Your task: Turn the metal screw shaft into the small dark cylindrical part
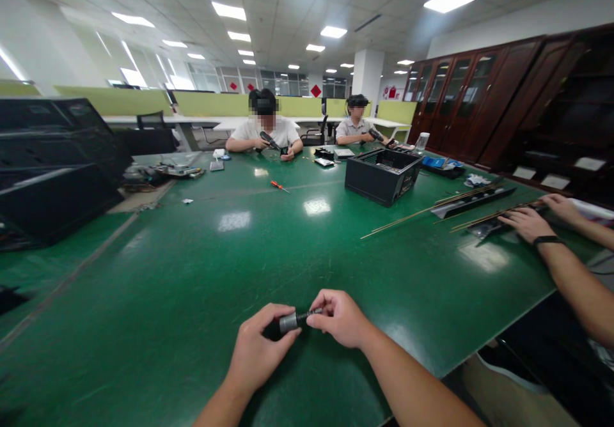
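Near the front edge of the green table [192,273], my left hand [259,344] is wrapped round a short dark cylinder with a silver-grey collar [288,323]. A thin dark shaft [303,316] comes out of the collar and points right. The fingertips of my right hand [338,317] pinch the far end of this shaft. Both hands are close together, low in the view. The back part of the cylinder is hidden in my left palm.
An orange screwdriver [277,185] lies mid-table, with a black open case [378,178] behind to the right. Long thin rods [407,219] and another person's hands [527,222] are at the right. Dark computer housings [57,171] stand left. Two people sit across the table.
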A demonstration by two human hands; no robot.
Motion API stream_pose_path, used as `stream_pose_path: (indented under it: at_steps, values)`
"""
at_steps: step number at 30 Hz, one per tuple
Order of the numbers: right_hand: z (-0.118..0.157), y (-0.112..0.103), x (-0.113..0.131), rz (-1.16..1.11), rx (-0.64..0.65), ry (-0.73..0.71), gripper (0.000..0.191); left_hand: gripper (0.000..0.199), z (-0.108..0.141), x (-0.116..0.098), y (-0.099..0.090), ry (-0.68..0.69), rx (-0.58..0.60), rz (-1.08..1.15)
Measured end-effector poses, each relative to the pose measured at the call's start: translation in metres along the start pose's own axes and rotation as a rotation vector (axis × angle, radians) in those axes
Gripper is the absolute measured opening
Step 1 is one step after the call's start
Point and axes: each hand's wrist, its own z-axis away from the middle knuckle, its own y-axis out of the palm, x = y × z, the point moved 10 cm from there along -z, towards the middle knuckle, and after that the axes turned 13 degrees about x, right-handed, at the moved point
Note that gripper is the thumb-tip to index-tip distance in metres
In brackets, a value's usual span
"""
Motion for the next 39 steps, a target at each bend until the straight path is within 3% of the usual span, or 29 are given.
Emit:
stream_pose_path:
  at_steps: [39]
  values:
    - [-0.0013, -0.0002, -0.0038, -0.045, -0.008, -0.01, 0.016, 0.022, 0.0021, -0.0045, -0.0062, 0.041, -0.05, -0.055]
